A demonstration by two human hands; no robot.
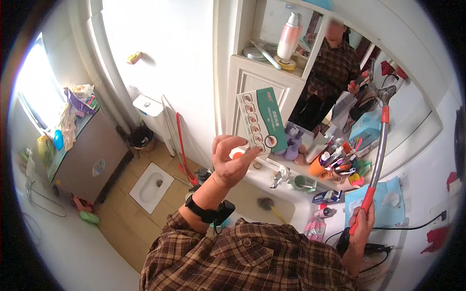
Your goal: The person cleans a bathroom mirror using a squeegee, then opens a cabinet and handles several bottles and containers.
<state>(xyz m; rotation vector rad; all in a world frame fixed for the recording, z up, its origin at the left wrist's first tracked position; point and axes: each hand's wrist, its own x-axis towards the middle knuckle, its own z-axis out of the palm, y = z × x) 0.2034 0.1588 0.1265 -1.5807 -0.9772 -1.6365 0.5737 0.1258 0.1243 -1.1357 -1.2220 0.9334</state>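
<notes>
- Green-and-white pack (263, 127): just one, held up before the white cupboard (236, 75). The left hand (231, 162) pinches its bottom edge with thumb and finger; the other fingers bend.
- The right hand (361, 225) curls tight around the red grip of one long tool (380, 154) with a grey head.
- One orange cup (317, 169) sits below the mirror (412, 119); toothbrushes (345, 172) and tubes (325, 156) crowd it, too jumbled to count.
- One white basin (300, 213) holds one dark round thing (265, 202).
- One pink-and-white bottle (290, 38) stands on the cupboard shelf (266, 63).
</notes>
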